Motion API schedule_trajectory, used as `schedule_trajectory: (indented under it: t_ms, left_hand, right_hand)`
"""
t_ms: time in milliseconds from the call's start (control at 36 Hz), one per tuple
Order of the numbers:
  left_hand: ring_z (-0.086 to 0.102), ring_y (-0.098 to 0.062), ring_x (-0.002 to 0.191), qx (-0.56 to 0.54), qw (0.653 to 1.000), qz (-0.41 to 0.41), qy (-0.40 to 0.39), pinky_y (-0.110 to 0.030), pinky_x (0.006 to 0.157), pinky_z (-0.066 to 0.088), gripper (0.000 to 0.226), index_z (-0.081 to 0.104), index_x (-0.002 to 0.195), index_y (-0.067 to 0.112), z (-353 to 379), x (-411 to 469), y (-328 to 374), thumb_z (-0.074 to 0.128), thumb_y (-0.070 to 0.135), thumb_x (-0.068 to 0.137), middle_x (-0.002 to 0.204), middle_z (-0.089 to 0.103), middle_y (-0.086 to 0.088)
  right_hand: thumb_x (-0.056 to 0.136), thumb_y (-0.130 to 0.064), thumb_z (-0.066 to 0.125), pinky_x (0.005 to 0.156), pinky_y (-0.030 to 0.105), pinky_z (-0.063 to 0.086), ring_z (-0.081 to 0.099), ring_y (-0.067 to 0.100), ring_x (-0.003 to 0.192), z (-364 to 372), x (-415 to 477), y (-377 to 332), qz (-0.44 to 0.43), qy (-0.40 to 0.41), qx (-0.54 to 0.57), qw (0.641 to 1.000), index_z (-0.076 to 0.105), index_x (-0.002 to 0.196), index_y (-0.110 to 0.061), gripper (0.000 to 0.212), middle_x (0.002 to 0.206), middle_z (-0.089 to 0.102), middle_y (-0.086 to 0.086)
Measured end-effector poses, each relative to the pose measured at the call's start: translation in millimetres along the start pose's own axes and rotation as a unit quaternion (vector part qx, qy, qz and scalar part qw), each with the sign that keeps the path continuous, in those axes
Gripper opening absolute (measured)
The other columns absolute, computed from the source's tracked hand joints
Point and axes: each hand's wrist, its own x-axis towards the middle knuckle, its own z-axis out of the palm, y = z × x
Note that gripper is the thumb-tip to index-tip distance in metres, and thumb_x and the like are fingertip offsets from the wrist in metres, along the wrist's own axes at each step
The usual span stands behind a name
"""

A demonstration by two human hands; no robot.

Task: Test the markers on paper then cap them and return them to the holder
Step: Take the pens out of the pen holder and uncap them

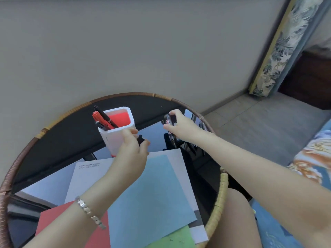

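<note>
Slim black marker with a printed label (168,120) is gripped around the barrel by the right hand (182,127), held above the far right of the round dark glass table with woven rattan rim (59,138). Small black plastic cap (140,139) is pinched in the fingertips of the left hand (131,153), just beside the white rounded-square plastic holder with red interior (114,140). Red marker (96,115) and black pens (105,116) are seen standing in the holder. Light blue paper sheet (152,190) is laid under the hands. Marker is judged light, stiff and smooth, possibly slippery, so it is best held mid-barrel, clear of the nib. Cap is judged tiny and easily dropped, so a pinch at its closed end is suited. Marker tip is not clearly made out.
</note>
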Motion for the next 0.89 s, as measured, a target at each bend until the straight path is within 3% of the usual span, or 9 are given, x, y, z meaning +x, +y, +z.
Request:
schedule_trajectory:
  t_ms: [56, 167, 250, 306, 472, 667, 722, 806, 889]
  left_hand:
    - [0.053, -0.001, 0.068, 0.023, 1.000, -0.003, -0.012, -0.022, 0.054, 0.036, 0.017, 0.028, 0.103, 0.022, 5, 0, 1, 0.043, 0.018, 0.095, 0.096, 0.059, -0.001]
    - [0.056, -0.003, 0.069, 0.046, 0.998, -0.002, -0.030, -0.022, 0.052, 0.038, 0.012, 0.034, 0.098, 0.018, 16, 8, -3, 0.044, 0.023, 0.095, 0.093, 0.061, -0.002]
    - [0.057, -0.014, 0.080, 0.062, 0.998, 0.003, -0.032, -0.030, 0.061, 0.047, 0.009, 0.038, 0.094, 0.016, 25, 15, -7, 0.046, 0.020, 0.094, 0.091, 0.060, -0.003]
    - [0.054, -0.015, 0.079, 0.088, 0.996, 0.012, -0.024, -0.023, 0.056, 0.039, 0.008, 0.040, 0.094, 0.016, 34, 21, -12, 0.047, 0.018, 0.093, 0.093, 0.057, -0.003]
    - [0.053, -0.027, 0.095, 0.201, 0.979, 0.030, -0.028, -0.036, 0.072, 0.041, 0.016, 0.052, 0.103, 0.007, 58, 47, -17, 0.047, 0.017, 0.092, 0.104, 0.055, -0.010]
    - [0.057, -0.019, 0.074, 0.112, 0.992, 0.001, -0.064, -0.027, 0.057, 0.044, 0.014, 0.050, 0.076, 0.017, 75, 67, -8, 0.060, 0.015, 0.085, 0.075, 0.056, 0.002]
    - [0.056, -0.018, 0.078, 0.109, 0.991, 0.004, -0.074, -0.028, 0.061, 0.045, 0.007, 0.055, 0.088, 0.016, 73, 65, -7, 0.061, 0.018, 0.086, 0.080, 0.054, 0.004]
    - [0.049, -0.013, 0.089, 0.117, 0.990, 0.020, -0.071, -0.025, 0.074, 0.039, 0.030, 0.053, 0.115, 0.013, 61, 59, -9, 0.060, 0.023, 0.087, 0.100, 0.046, 0.002]
    - [0.050, -0.009, 0.094, 0.097, 0.991, 0.082, -0.051, -0.022, 0.080, 0.040, 0.026, 0.055, 0.113, 0.013, 37, 42, -9, 0.058, 0.018, 0.087, 0.105, 0.050, 0.004]
  right_hand:
    - [0.091, -0.031, 0.050, 0.047, 0.022, 0.030, 0.042, 0.007, 0.059, 8, 4, 3, -0.022, -0.005, -0.020, 1.000, 0.038, 0.124, -0.021, 0.036, 0.085, 0.049, -0.001]
    - [0.093, -0.031, 0.045, 0.048, 0.025, 0.028, 0.047, 0.018, 0.069, 18, 8, 6, -0.074, -0.003, -0.194, 0.978, 0.056, 0.101, -0.017, 0.019, 0.097, 0.065, 0.005]
    - [0.094, -0.032, 0.042, 0.053, 0.027, 0.033, 0.053, 0.022, 0.080, 17, 9, 9, -0.102, -0.019, -0.255, 0.961, 0.060, 0.105, -0.020, 0.024, 0.101, 0.063, 0.006]
    - [0.095, -0.032, 0.040, 0.060, 0.029, 0.037, 0.052, 0.023, 0.083, 13, 9, 14, -0.118, -0.028, -0.270, 0.955, 0.060, 0.112, -0.024, 0.028, 0.106, 0.057, 0.007]
    - [0.095, -0.029, 0.042, 0.083, 0.038, 0.040, 0.041, 0.027, 0.111, 2, 8, 30, -0.109, -0.037, -0.221, 0.969, 0.050, 0.128, -0.021, 0.035, 0.111, 0.052, 0.014]
    - [0.094, -0.024, 0.044, 0.075, 0.036, 0.048, 0.056, 0.020, 0.085, -5, 5, 31, -0.076, -0.006, -0.150, 0.986, 0.057, 0.118, -0.012, 0.029, 0.103, 0.064, 0.009]
    - [0.093, -0.023, 0.045, 0.076, 0.036, 0.049, 0.058, 0.020, 0.084, -6, 3, 30, -0.071, -0.008, -0.149, 0.986, 0.058, 0.118, -0.011, 0.030, 0.106, 0.065, 0.009]
    - [0.093, -0.022, 0.045, 0.082, 0.036, 0.050, 0.060, 0.023, 0.096, -7, 1, 27, -0.066, -0.011, -0.163, 0.984, 0.058, 0.118, -0.009, 0.030, 0.113, 0.063, 0.010]
    - [0.094, -0.020, 0.044, 0.079, 0.034, 0.049, 0.059, 0.024, 0.094, -7, -1, 22, -0.081, -0.009, -0.184, 0.979, 0.060, 0.109, -0.006, 0.027, 0.111, 0.064, 0.011]
